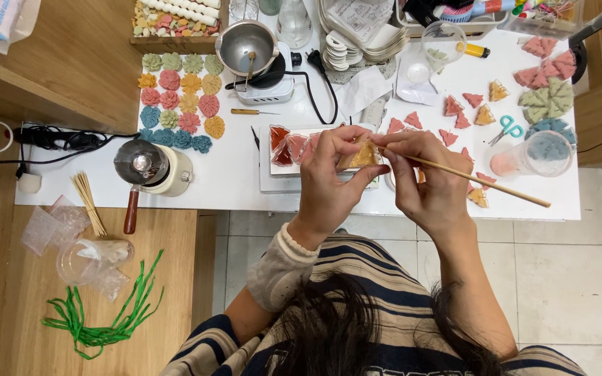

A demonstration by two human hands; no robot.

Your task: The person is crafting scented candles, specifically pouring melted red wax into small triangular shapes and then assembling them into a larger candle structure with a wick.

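Observation:
My left hand (329,177) pinches a small yellow-orange wedge-shaped piece in a clear wrapper (362,156) above the white table (231,174). Beside it, my right hand (430,177) grips a thin wooden stick (485,182) whose tip meets the wrapped piece, the stick's long end pointing right. Just behind my hands lies a white tray (273,167) with red and pink wedge pieces in it.
Rows of coloured flower-shaped pieces (179,101) lie at the left, a metal pot on a small burner (249,49) behind. Triangular pieces (465,111), blue-handled scissors (508,127) and a clear cup (541,154) are at the right. Wooden sticks (86,198) and green ribbons (106,317) lie near left.

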